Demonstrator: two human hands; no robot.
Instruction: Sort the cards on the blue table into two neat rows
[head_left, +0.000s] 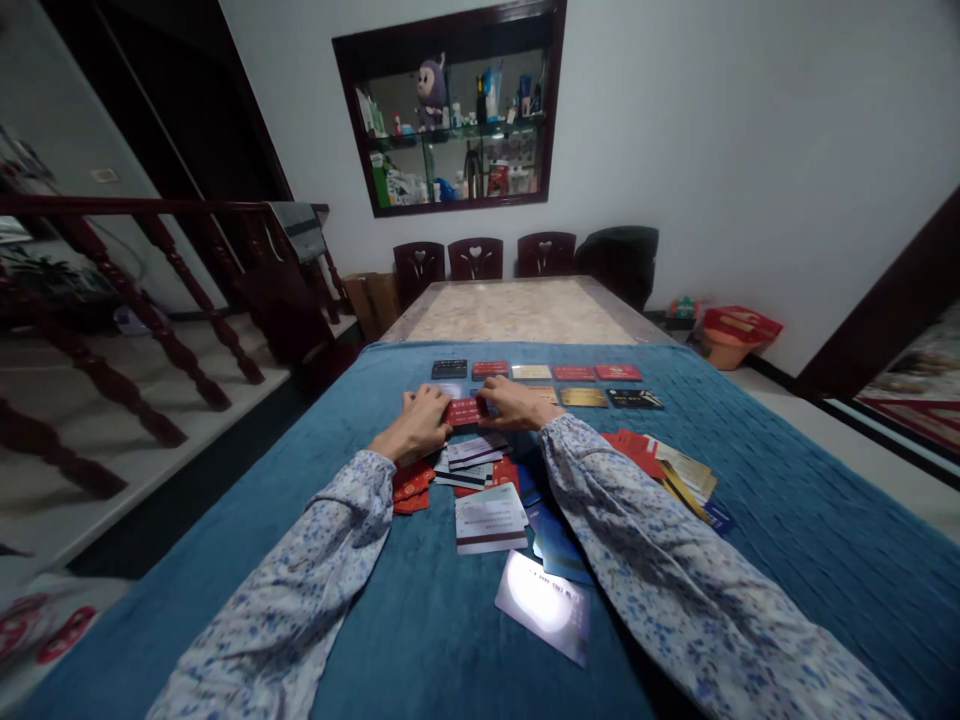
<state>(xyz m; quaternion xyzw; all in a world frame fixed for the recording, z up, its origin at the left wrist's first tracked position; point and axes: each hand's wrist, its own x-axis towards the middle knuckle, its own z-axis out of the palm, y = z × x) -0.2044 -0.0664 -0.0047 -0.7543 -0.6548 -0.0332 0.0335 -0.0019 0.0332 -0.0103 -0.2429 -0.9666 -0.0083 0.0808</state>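
Note:
A red card (465, 411) with pale print is held between my two hands, just in front of the rows of cards. My left hand (421, 425) grips its left edge with bent fingers. At the opposite edge, the thumb and fingers of my right hand (517, 402) close on the card. Under and near my wrists lies a loose pile: red cards (411, 488), white cards with dark stripes (491, 518) and blue cards (561, 548). A silvery card (544, 605) shines with glare nearest me. My right hand partly covers cards in the second row.
Two rows of cards run across the blue cloth (337, 600), including a black card (634, 399) and a gold card (583, 398). More red and gold cards (679, 470) lie by my right forearm. Chairs (476, 258) stand behind the table; a railing (172, 270) is left.

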